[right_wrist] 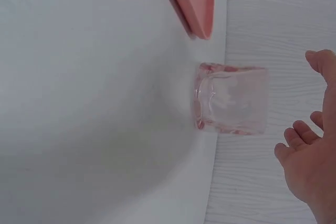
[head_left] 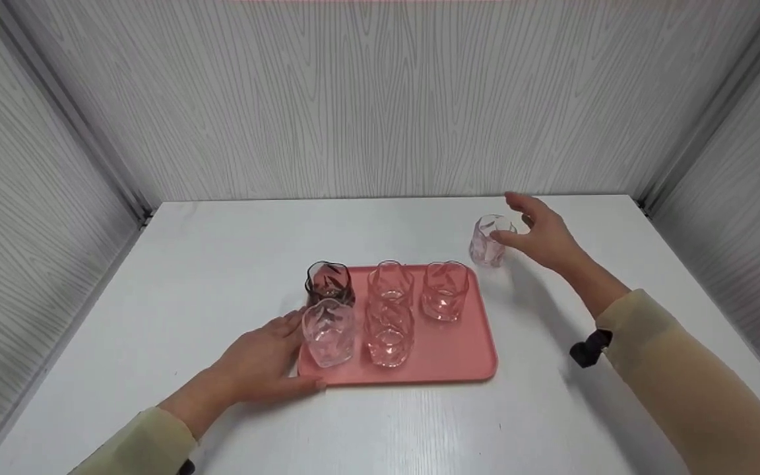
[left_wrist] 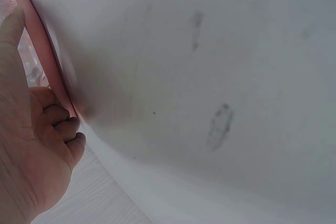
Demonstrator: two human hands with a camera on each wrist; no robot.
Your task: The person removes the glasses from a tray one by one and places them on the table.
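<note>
A pink tray (head_left: 449, 356) holds several glasses: a dark one (head_left: 329, 282) at its back left, a clear one (head_left: 329, 336) in front of that, and pinkish ones towards the middle and right. My left hand (head_left: 258, 359) rests against the tray's left edge, thumb along the front rim; the left wrist view shows this hand (left_wrist: 37, 145) at the pink rim (left_wrist: 44, 51). Behind the tray's right corner, a light pink glass (head_left: 489, 247) stands upright on the table. Beside it my right hand (head_left: 541, 234) is spread; in the right wrist view a gap separates hand (right_wrist: 310, 150) and glass (right_wrist: 233, 99).
The white table (head_left: 221, 244) extends around the tray. Grey wood-grain panels (head_left: 380, 99) stand behind it and at both sides. A small black object (head_left: 591, 348) is at my right sleeve.
</note>
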